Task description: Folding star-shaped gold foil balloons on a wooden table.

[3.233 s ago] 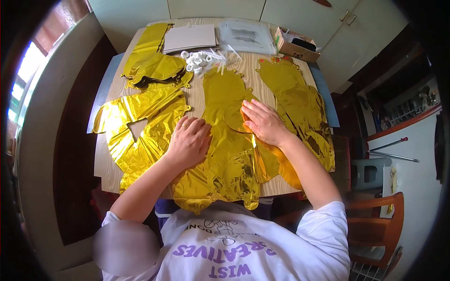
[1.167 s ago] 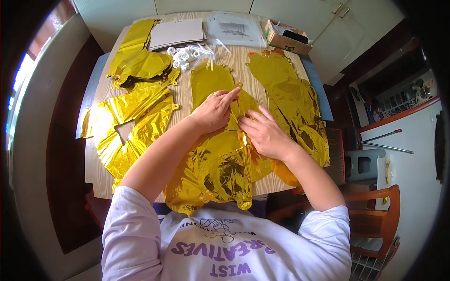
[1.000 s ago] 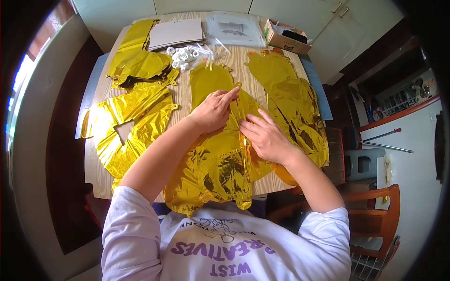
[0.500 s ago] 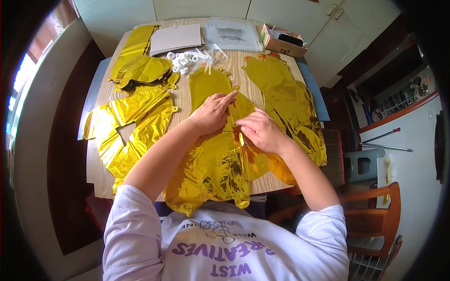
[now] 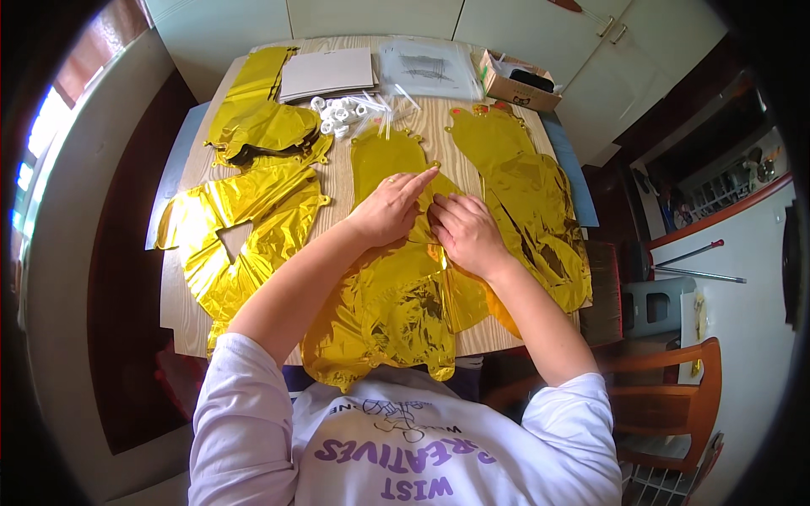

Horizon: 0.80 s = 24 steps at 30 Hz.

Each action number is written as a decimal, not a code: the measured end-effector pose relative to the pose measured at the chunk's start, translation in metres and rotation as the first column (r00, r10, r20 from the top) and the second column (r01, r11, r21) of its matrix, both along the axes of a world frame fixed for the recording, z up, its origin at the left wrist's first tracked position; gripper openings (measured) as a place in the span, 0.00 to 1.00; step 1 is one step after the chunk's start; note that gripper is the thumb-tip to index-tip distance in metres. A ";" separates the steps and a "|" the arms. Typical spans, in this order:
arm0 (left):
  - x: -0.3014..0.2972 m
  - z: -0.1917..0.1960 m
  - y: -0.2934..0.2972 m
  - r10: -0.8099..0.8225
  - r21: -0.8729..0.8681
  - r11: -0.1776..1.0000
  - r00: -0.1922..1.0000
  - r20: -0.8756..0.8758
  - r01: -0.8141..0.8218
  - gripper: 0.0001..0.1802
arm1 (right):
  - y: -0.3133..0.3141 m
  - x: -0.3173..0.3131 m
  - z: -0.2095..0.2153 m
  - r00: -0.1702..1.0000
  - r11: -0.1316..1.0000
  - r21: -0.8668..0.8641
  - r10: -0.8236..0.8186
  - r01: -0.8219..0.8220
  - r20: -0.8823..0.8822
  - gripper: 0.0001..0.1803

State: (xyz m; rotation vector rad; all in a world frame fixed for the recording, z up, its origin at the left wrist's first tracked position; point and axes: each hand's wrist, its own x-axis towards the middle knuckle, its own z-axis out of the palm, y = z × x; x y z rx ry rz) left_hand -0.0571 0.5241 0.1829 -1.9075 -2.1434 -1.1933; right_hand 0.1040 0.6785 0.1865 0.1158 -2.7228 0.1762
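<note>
A flat, uninflated gold foil balloon (image 5: 396, 295) lies in front of me, its near end reaching the table's edge by my shirt. My left hand (image 5: 391, 207) rests on its middle, fingers stretched out and close together, pointing away to the right. Just right of it, my right hand (image 5: 468, 232) lies palm down on the foil, fingers extended and slightly bent, tips near the left hand. Foil under both palms is hidden. To the left lies another gold foil balloon (image 5: 283, 207) with an angular cut-out. A creased gold foil balloon (image 5: 536, 190) is on the right.
More gold foil (image 5: 257, 122) is piled at the far left of the wooden table (image 5: 181, 295). Small white plastic rings (image 5: 340, 115) and white straws (image 5: 407, 97) lie beyond the balloons. Behind them are grey cardboard sheets (image 5: 329, 72), a clear plastic sleeve (image 5: 430, 69) and a cardboard box (image 5: 516, 88).
My right hand has flattened onto the foil and moved slightly away from me, nearer the left hand's fingers. The left hand stays on the balloon. The whole view has shifted slightly.
</note>
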 end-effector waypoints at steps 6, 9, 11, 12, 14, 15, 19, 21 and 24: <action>0.013 0.041 -0.056 0.233 0.157 0.953 0.957 0.171 -0.260 0.23 | 0.001 0.001 0.000 1.000 1.000 -0.018 0.000 0.001 0.010 0.19; 0.038 0.040 -0.114 0.245 0.003 0.969 0.968 0.059 -0.246 0.16 | -0.001 0.002 0.006 0.999 1.000 0.004 0.003 -0.003 0.032 0.19; 0.064 0.038 -0.146 0.199 -0.081 0.977 0.980 0.006 -0.197 0.14 | 0.001 0.002 0.002 0.999 1.000 0.016 0.003 -0.004 0.034 0.19; 0.073 0.034 -0.153 0.195 -0.087 0.977 0.981 -0.015 -0.196 0.13 | 0.000 0.002 0.003 0.999 1.000 0.016 0.004 -0.005 0.042 0.19; 0.083 0.026 -0.163 0.184 -0.095 0.977 0.981 -0.057 -0.189 0.12 | 0.001 0.002 0.002 0.998 1.000 -0.021 -0.001 0.003 0.058 0.20; 0.084 0.025 -0.164 0.188 -0.093 0.976 0.979 -0.078 -0.195 0.12 | 0.002 0.003 0.001 0.998 0.999 -0.038 -0.006 0.008 0.066 0.20; 0.086 0.018 -0.156 0.215 -0.083 0.970 0.965 -0.152 -0.229 0.10 | -0.001 0.007 0.000 0.998 0.999 -0.038 -0.016 0.019 0.067 0.20; 0.085 0.017 -0.153 0.205 -0.109 0.968 0.963 -0.176 -0.226 0.10 | -0.001 0.010 0.000 0.997 0.999 -0.041 -0.027 0.030 0.077 0.20; 0.087 0.018 -0.146 0.192 -0.117 0.970 0.968 -0.159 -0.211 0.10 | 0.000 0.011 -0.002 0.996 0.998 -0.054 -0.034 0.039 0.083 0.20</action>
